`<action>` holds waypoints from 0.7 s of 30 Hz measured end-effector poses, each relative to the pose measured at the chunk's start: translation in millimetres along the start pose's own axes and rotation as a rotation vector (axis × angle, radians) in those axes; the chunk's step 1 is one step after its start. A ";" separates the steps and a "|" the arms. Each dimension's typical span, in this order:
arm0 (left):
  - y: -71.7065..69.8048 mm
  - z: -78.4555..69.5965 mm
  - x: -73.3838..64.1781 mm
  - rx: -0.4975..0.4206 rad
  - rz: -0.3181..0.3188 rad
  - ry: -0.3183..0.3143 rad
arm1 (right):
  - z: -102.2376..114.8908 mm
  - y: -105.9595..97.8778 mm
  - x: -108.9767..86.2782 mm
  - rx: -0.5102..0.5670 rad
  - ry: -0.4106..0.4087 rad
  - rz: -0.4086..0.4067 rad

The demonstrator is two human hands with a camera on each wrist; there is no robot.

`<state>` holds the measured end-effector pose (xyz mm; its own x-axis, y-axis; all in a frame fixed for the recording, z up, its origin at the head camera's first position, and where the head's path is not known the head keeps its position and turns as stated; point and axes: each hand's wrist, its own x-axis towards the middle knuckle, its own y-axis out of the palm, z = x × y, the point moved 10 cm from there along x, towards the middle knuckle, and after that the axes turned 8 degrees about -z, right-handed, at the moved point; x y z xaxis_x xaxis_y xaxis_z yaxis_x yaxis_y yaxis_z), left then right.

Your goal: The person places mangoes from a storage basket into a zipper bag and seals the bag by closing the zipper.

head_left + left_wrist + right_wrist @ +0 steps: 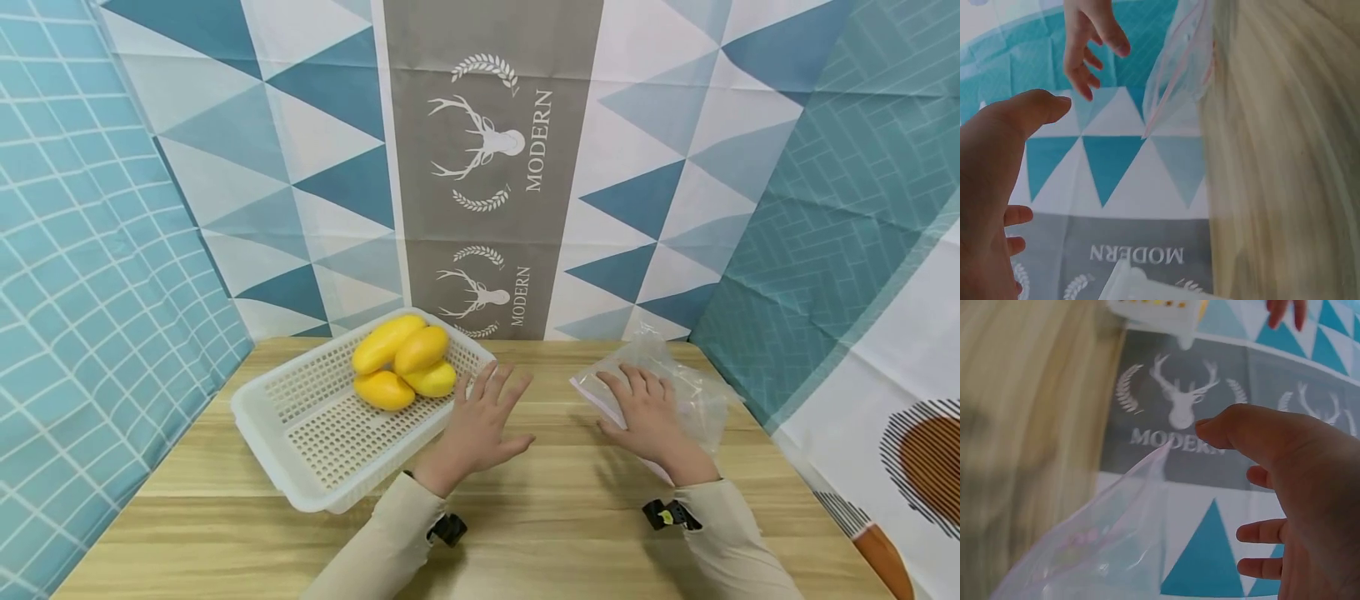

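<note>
My left hand [480,425] hovers with fingers spread beside the right end of a white perforated plastic basket [300,492], holding nothing. Several yellow mangoes [384,390] lie heaped in the basket's far right part. Over on the right, my right hand [647,417] is held above a clear zip bag [705,392], fingers loosely bent and nothing between them. The bag lies flat and crumpled, its pinkish zip edge toward the left. In the right wrist view the bag [1104,544] shows below the thumb, apart from it.
A wooden table [540,533] carries everything. Patterned cloth [487,167] hangs behind it, with a blue tiled-print cloth [90,250] on the left and another printed cloth [847,333] on the right. Each wrist wears a small black camera [447,529].
</note>
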<state>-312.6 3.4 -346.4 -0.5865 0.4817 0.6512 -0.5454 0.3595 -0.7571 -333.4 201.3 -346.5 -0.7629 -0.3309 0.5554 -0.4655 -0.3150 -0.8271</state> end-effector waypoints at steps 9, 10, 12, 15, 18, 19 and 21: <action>28.7 -33.6 4.0 0.033 0.011 0.149 | -18.7 12.4 -8.6 -0.095 -0.024 0.054; 32.7 -37.4 3.9 0.030 0.036 0.159 | -19.8 13.3 -9.4 -0.103 -0.028 0.055; 39.5 -45.1 3.4 0.023 0.093 0.174 | -21.2 14.4 -10.7 -0.113 -0.036 0.055; 46.3 -56.9 2.6 0.010 0.147 0.204 | -24.9 16.9 -12.4 -0.122 -0.033 0.064; 54.0 -67.5 1.5 0.015 0.173 0.241 | -29.6 20.9 -14.0 -0.133 -0.021 0.087; 56.9 -70.7 0.9 0.016 0.179 0.253 | -31.3 22.6 -14.5 -0.140 -0.019 0.096; 62.1 -77.0 -0.4 0.024 0.188 0.277 | -34.8 26.4 -15.7 -0.153 -0.015 0.110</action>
<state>-300.1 87.0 -397.7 -0.4949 0.7377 0.4593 -0.4592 0.2267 -0.8589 -349.4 229.1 -380.1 -0.8070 -0.3691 0.4610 -0.4432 -0.1374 -0.8858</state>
